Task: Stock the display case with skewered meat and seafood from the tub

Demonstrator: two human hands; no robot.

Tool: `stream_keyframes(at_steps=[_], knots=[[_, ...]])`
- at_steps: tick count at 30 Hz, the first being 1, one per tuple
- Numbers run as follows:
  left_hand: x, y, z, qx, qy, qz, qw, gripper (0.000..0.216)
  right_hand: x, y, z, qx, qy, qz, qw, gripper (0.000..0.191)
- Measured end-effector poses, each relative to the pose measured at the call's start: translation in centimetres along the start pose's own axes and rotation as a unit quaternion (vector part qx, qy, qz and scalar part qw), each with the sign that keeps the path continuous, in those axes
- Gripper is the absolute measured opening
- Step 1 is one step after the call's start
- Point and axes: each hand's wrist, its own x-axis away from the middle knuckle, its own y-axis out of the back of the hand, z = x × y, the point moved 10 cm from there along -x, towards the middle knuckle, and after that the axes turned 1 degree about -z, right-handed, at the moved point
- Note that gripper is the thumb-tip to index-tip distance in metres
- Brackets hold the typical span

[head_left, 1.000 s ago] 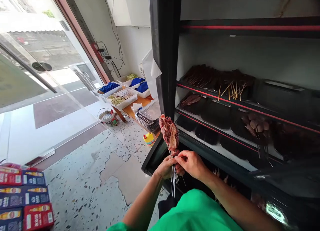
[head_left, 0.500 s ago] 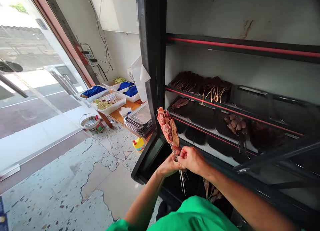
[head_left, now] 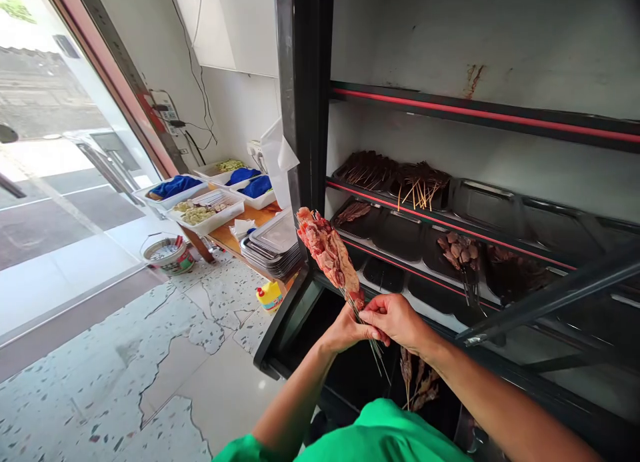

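While aloft, skewers near cabinet edge.

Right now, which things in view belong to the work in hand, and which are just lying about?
In use:
bundle of meat skewers, held around its sticks by the left hand
right hand, fingers drawn together at the sticks just below the meat

Lying about, untouched:
stacked trays on the wooden table
yellow container
bucket on the floor
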Motion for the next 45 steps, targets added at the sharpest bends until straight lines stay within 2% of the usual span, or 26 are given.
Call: stream_keyframes(at_steps=[3, 6, 11, 15, 18, 23, 26, 30, 34, 37, 40, 45], knots=[[-0.3, -0.8, -0.8, 0.005, -0.014, 0.006, 1.000, 0.045, 0.3, 0.6, 0.6, 0.020, 0.036, -0.020, 0.999, 0.017], [-0.3, -1.0, -1.1, 0.010, -0.014, 0.005, 1.000, 0.045, 0.6, 0.9, 1.1, 0.062, 0.062, -0.025, 0.996, 0.018], [0.0, 0.7, -0.7, -0.068, -0.012, -0.065, 0.996, 0.051, 1.3, 1.5, 3.6, 0.216, 0.128, -0.075, 0.965, 0.012], [0.3, 1.8, -0.7, -0.119, -0.025, -0.111, 0.986, 0.058, 1.5, 1.4, 4.4, 0.307, 0.113, -0.090, 0.941, 0.010], [0.3, 1.9, -1.5, -0.140, -0.050, -0.133, 0.980, 0.060, 1.6, 1.6, 4.5, 0.321, 0.105, -0.119, 0.934, 0.007], [0.1, 0.9, -2.5, -0.122, -0.067, -0.117, 0.983, 0.055, 2.0, 1.8, 5.4, 0.322, 0.151, -0.170, 0.919, 0.004], [0.4, 1.1, -2.7, -0.107, -0.077, -0.122, 0.984, 0.053, 1.9, 1.7, 5.7, 0.319, 0.159, -0.168, 0.919, 0.004], [0.8, 0.9, -2.5, -0.086, -0.072, -0.081, 0.990, 0.049, 1.5, 2.2, 5.9, 0.272, 0.154, -0.135, 0.940, 0.010], [0.8, 0.9, -2.3, -0.037, -0.061, -0.070, 0.995, 0.040, 1.4, 3.0, 6.6, 0.193, 0.173, -0.095, 0.961, 0.009], [0.4, 0.2, -1.6, 0.006, -0.034, -0.056, 0.998, 0.035, 1.2, 2.2, 5.9, 0.138, 0.135, -0.021, 0.981, 0.005], [0.2, 0.3, -0.9, 0.042, -0.017, -0.083, 0.996, 0.036, 1.3, 0.6, 4.2, 0.034, 0.055, 0.053, 0.997, 0.010], [0.4, 1.5, -0.8, 0.068, -0.021, -0.129, 0.989, 0.028, 1.1, 0.1, 3.9, -0.107, 0.034, 0.082, 0.990, 0.023]])
